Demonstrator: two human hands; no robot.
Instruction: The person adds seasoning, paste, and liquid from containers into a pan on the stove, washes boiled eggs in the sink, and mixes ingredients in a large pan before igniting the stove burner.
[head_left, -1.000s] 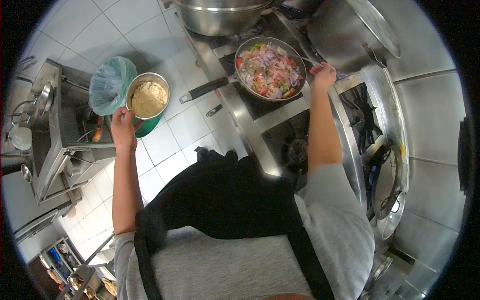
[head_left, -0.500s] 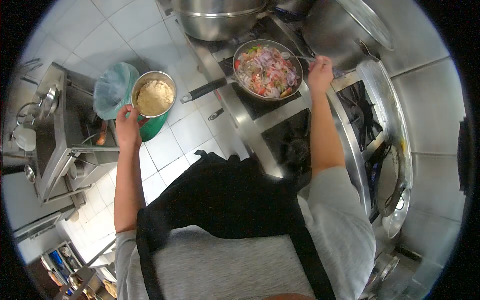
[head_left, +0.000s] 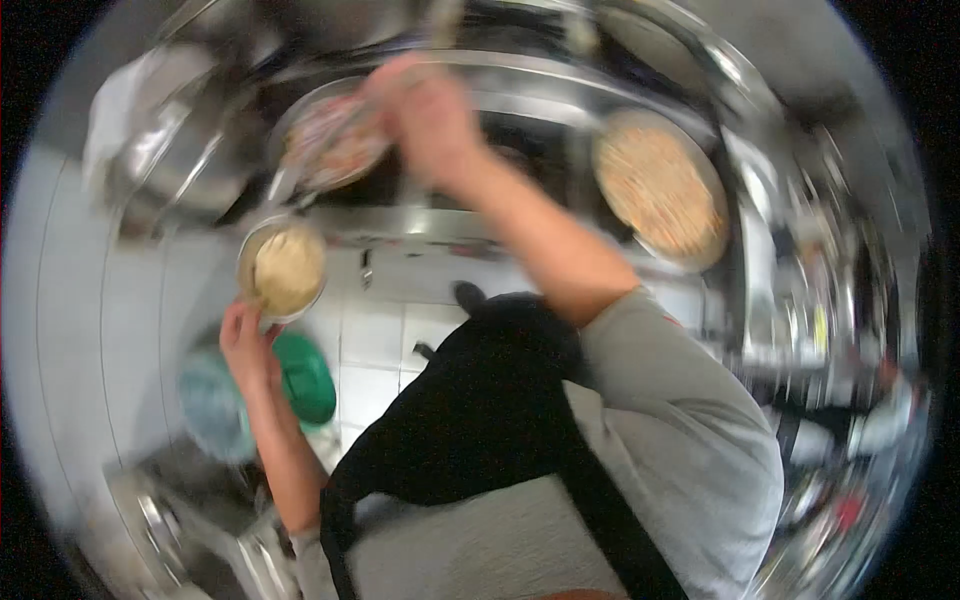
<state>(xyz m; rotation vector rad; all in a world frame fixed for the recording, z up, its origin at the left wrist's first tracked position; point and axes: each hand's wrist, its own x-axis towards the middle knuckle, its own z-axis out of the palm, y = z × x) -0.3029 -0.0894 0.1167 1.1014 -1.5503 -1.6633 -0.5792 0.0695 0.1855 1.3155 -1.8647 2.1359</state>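
My left hand [head_left: 248,345] grips the rim of a metal bowl [head_left: 246,262] holding a pale yellow, lumpy mass [head_left: 290,270]. Held level, this bowl is just in front of the frying pan [head_left: 283,180] on the stove. Chopped onion and tomato [head_left: 345,150] fill the pan. Over the pan's right side is my right hand [head_left: 425,115], blurred by motion, its fingers closed around the handle of a metal spoon [head_left: 352,122]. The spoon slants down into the vegetables; its tip is too smeared to make out.
A second pan [head_left: 660,185] with pale, orange-flecked food sits to the right on the stove [head_left: 540,105]. A large metal pot [head_left: 185,165] stands at the left. Below my left hand are a green bin [head_left: 308,380] and a bin lined with clear plastic [head_left: 212,405]. White tiles [head_left: 370,330] cover the floor.
My view has swung to the right, bringing the second pan into sight. The bowl is now closer to the frying pan. My right hand has moved across above the pan with the spoon.
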